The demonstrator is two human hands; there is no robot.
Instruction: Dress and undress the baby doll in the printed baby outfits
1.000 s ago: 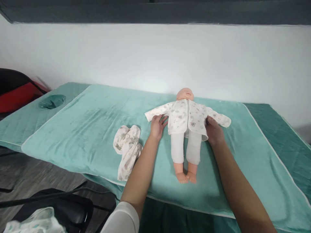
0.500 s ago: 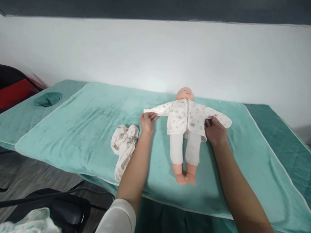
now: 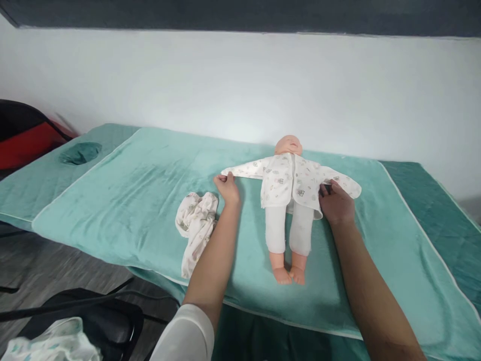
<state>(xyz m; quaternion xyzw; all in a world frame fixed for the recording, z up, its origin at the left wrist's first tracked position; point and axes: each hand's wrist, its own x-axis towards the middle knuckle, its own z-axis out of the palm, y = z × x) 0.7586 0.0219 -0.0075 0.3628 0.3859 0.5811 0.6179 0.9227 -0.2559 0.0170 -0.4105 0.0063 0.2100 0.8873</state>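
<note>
A baby doll lies on its back in a white printed jacket and white trousers, its bare feet toward me. Both sleeves are spread out sideways. My left hand pinches the cuff end of the sleeve on the left, fingers closed. At the sleeve on the right, my right hand has its fingers bent on the lower edge near the jacket's side, gripping the cloth. A crumpled printed baby garment lies left of my left forearm.
A light green sheet covers the padded bed, which has a face hole at its left end. The white wall borders the far side. A black chair with printed cloth stands at lower left.
My left hand has moved slightly outward to the cuff, and its loosely spread fingers have closed on it. The right hand stays at its sleeve. The view has shifted slightly.
</note>
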